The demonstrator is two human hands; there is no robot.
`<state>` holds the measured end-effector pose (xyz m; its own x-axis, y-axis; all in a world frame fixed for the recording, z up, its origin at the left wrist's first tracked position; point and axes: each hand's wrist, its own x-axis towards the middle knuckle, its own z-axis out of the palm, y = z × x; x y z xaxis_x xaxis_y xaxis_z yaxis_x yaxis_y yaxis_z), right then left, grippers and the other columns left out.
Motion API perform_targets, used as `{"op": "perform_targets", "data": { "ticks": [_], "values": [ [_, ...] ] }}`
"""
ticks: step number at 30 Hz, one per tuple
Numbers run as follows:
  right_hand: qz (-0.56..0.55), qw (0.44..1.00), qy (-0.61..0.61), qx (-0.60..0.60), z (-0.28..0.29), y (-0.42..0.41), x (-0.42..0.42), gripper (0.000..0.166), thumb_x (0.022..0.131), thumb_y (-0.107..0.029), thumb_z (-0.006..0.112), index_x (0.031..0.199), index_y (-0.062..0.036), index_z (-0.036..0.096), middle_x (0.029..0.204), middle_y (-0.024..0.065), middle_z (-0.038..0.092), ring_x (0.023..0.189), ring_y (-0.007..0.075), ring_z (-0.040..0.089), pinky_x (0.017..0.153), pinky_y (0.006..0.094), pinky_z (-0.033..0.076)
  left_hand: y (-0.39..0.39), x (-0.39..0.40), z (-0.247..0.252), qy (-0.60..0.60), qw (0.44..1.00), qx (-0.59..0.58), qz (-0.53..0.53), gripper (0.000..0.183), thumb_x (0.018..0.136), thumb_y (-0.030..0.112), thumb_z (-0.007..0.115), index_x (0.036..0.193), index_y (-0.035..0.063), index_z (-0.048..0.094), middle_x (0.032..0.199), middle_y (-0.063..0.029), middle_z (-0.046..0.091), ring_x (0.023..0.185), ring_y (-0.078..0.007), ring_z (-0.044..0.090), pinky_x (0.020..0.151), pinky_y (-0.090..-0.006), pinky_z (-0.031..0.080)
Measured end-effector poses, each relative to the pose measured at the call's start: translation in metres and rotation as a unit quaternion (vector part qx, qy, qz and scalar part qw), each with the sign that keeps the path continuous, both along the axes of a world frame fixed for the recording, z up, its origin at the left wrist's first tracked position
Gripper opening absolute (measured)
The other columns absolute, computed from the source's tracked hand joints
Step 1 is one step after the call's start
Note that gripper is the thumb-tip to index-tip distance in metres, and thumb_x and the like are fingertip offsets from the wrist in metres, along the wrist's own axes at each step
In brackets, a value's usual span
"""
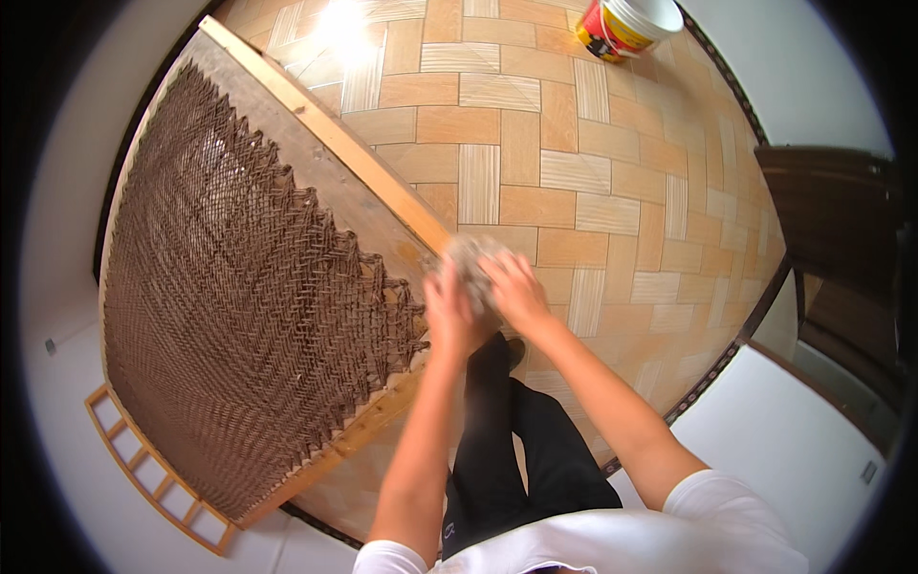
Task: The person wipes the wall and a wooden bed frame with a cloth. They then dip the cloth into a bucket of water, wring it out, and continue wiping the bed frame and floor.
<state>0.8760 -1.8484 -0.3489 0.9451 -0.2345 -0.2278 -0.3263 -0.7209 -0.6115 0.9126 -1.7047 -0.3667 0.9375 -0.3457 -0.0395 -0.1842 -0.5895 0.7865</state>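
A greyish cloth (473, 262), blurred, is bunched between both hands over the near corner of a wooden bed frame (358, 165). My left hand (450, 305) presses against the cloth's left side; whether its fingers close on it is not clear. My right hand (515, 290) lies on the cloth's right side, fingers bent over it. Brown woven netting (272, 287) is strung across the frame, with a zigzag edge beside a wide bare plank. The corner under the hands is partly hidden.
A white, red and yellow plastic bucket (624, 29) stands on the tiled floor (516, 143) at the top. A slatted wooden headboard (158, 481) is at the lower left, against a white wall. Dark wooden furniture (832, 215) stands at the right. My legs are close to the frame's corner.
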Motion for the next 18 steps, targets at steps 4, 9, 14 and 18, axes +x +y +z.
{"op": "perform_targets", "data": {
  "ticks": [4, 9, 14, 18],
  "values": [
    [-0.012, 0.986, 0.146, 0.083, 0.028, -0.051, -0.091, 0.042, 0.078, -0.001, 0.059, 0.119, -0.0115, 0.062, 0.119, 0.0134, 0.058, 0.110, 0.0355, 0.053, 0.091, 0.0426, 0.048, -0.009, -0.089, 0.042, 0.279, 0.959, -0.055, -0.011, 0.051, 0.089, 0.002, 0.059, 0.139, 0.0110, 0.050, 0.114, -0.0200, 0.056, 0.102, -0.0351, 0.060, 0.091, -0.0375, 0.047],
    [-0.104, 0.966, 0.129, 0.200, 0.071, -0.034, -0.049, 0.043, 0.083, -0.017, 0.068, 0.124, -0.0105, 0.060, 0.124, 0.0183, 0.055, 0.117, 0.0338, 0.052, 0.098, 0.0391, 0.044, -0.001, -0.095, 0.071, 0.437, 0.862, -0.199, 0.163, 0.058, 0.090, 0.018, 0.065, 0.144, 0.0107, 0.043, 0.136, -0.0127, 0.050, 0.116, -0.0269, 0.056, 0.098, -0.0346, 0.044],
    [0.234, 0.962, 0.141, -0.005, 0.085, 0.011, 0.013, 0.075, 0.076, -0.026, 0.078, 0.142, -0.0175, 0.044, 0.141, 0.0183, 0.038, 0.120, 0.0465, 0.042, 0.101, 0.0468, 0.043, 0.019, -0.064, 0.074, 0.588, 0.548, -0.480, 0.352, 0.070, 0.098, 0.046, 0.046, 0.154, 0.0124, 0.021, 0.156, -0.0136, 0.021, 0.129, -0.0256, 0.046, 0.105, -0.0410, 0.038],
    [0.346, 0.932, 0.069, -0.090, 0.040, 0.017, 0.030, 0.075, 0.069, -0.017, 0.076, 0.138, -0.0216, 0.048, 0.135, 0.0118, 0.043, 0.109, 0.0431, 0.047, 0.083, 0.0448, 0.055, 0.023, -0.049, 0.061, 0.567, 0.519, -0.501, 0.396, 0.063, 0.100, 0.038, 0.047, 0.152, 0.0096, 0.024, 0.151, -0.0171, 0.026, 0.125, -0.0303, 0.049, 0.107, -0.0470, 0.040]
  ]
}}
